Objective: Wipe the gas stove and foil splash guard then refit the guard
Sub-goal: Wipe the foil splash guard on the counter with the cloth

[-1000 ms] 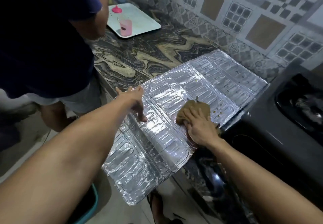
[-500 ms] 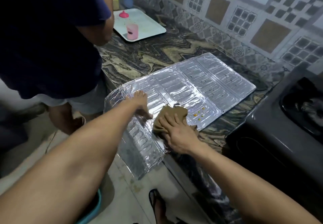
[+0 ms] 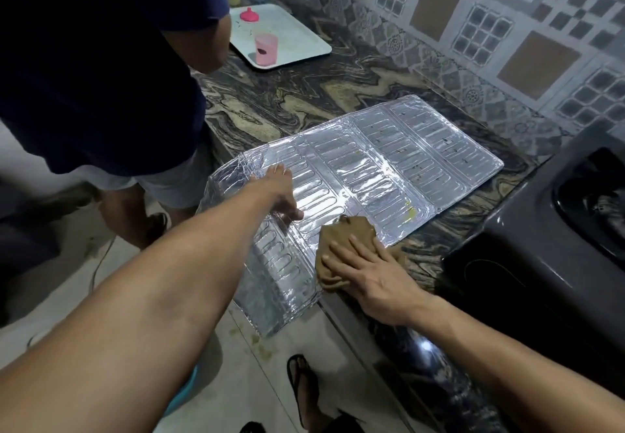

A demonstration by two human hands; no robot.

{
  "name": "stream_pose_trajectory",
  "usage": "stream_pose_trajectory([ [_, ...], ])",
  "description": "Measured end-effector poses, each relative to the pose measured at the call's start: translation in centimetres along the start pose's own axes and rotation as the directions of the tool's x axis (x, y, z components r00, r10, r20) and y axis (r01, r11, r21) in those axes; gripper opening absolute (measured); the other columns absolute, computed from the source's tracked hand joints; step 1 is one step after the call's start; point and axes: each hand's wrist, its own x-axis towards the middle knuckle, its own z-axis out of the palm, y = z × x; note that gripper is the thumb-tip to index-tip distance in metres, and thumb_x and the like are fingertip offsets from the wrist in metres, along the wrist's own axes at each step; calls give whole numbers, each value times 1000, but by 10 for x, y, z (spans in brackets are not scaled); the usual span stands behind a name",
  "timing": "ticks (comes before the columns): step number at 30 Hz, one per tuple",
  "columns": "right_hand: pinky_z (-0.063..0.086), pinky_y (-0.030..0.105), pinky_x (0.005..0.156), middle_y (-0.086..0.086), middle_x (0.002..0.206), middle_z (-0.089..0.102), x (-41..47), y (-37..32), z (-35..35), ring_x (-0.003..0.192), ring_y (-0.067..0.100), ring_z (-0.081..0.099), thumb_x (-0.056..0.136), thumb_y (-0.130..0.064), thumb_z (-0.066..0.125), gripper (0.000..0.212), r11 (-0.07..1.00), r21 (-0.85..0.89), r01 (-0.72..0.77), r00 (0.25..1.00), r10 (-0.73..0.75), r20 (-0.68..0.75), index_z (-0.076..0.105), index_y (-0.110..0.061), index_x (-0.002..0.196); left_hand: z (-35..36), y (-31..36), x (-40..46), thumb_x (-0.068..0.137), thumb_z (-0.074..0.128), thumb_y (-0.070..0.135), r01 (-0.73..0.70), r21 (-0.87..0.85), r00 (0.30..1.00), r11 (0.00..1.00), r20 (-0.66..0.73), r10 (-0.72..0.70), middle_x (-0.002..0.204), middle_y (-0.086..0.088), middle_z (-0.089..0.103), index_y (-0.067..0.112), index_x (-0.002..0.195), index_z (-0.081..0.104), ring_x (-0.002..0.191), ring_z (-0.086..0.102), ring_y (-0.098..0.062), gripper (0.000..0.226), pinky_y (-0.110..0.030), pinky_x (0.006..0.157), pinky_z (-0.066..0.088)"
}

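Note:
The silver foil splash guard (image 3: 389,162) lies unfolded flat on the marbled counter, its near-left panel bent down over the counter's edge. My left hand (image 3: 277,192) presses flat on the guard's left part, fingers spread. My right hand (image 3: 368,270) lies flat on a brown cloth (image 3: 345,233) at the guard's near edge, pressing it onto foil and counter. Yellowish grease spots (image 3: 410,211) remain on the foil just beyond the cloth. The black gas stove (image 3: 541,263) stands at the right, clear of both hands.
Another person in a dark blue shirt (image 3: 101,60) stands at the left against the counter. A white tray (image 3: 297,36) with a pink cup (image 3: 266,48) sits at the back. Yellow and blue bottles stand behind it. A tiled wall (image 3: 473,26) borders the counter.
The guard has slid left, away from the stove, and now lies off it on the counter. My right hand drew the cloth toward the near edge. My left hand shifted left with the foil.

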Motion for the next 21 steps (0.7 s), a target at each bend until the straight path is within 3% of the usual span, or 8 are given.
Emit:
stream_pose_trajectory([
  [4, -1, 56, 118, -13, 161, 0, 4, -5, -3, 149, 23, -6, 94, -38, 19, 59, 999, -35, -34, 999, 34, 12, 7, -43, 151, 0, -1, -1, 77, 70, 55, -4, -2, 1000, 1000, -3, 4, 162, -8, -12, 10, 155, -3, 149, -6, -28, 116, -61, 117, 9],
  [8, -5, 50, 118, -13, 160, 9, -5, -3, 3, 148, 22, -3, 98, -31, 34, 57, 989, -51, 139, 990, -138, 23, 18, -38, 152, -1, 0, -2, 77, 70, 56, 3, 3, 1000, 1000, 3, -3, 162, -8, -13, 10, 154, -4, 149, -7, -27, 116, -60, 117, 9],
  [11, 10, 45, 119, -11, 153, 34, -15, 3, -2, 145, 20, 23, 96, -28, 37, 46, 977, 30, 209, 978, -209, -23, 44, -32, 142, 1, 0, -1, 76, 70, 57, 0, 2, 1000, 1000, 0, 0, 162, -8, -12, 10, 154, -4, 149, -6, -28, 117, -59, 117, 8],
  [13, 32, 45, 114, -5, 131, 63, -16, 8, -14, 128, 21, 53, 95, -23, 45, 32, 970, 98, 222, 974, -218, -59, 59, -29, 123, 2, -2, -1, 76, 70, 57, -4, -11, 1000, 1000, -9, 4, 162, -8, -12, 10, 154, -4, 149, -6, -28, 116, -59, 117, 7],
  [15, 49, 41, 91, -5, 99, 70, -13, 18, -32, 97, 20, 64, 94, -25, 48, 16, 970, 231, 79, 993, -55, -107, 58, -31, 106, 3, -3, -1, 76, 70, 56, -6, -27, 1000, 1000, -13, 6, 162, -8, -12, 11, 154, -3, 149, -6, -28, 116, -59, 117, 6],
  [16, 51, 41, 84, -5, 95, 70, -9, 25, -44, 91, 21, 64, 94, -27, 47, 14, 942, 333, -32, 991, 74, -113, 56, -31, 104, 3, -2, -1, 76, 70, 56, -7, -31, 1000, 1000, -13, 6, 162, -8, -13, 11, 154, -4, 149, -7, -28, 116, -59, 117, 5],
  [18, 50, 37, 78, -1, 94, 68, 1, 34, -68, 89, 23, 63, 97, -27, 46, 14, 841, 512, -173, 953, 274, -128, 58, -26, 104, 3, -2, -1, 76, 70, 56, -8, -36, 1000, 999, -16, 8, 161, -8, -13, 11, 154, -4, 149, -7, -28, 116, -59, 117, 5],
  [21, 43, 29, 72, -2, 95, 63, 19, 32, -95, 89, 18, 59, 99, -22, 48, 10, 767, 621, -161, 927, 333, -171, 58, -23, 103, 4, -2, -1, 76, 70, 56, -2, -42, 1000, 999, -14, 2, 161, -8, -14, 11, 154, -5, 149, -7, -28, 117, -58, 117, 5],
])
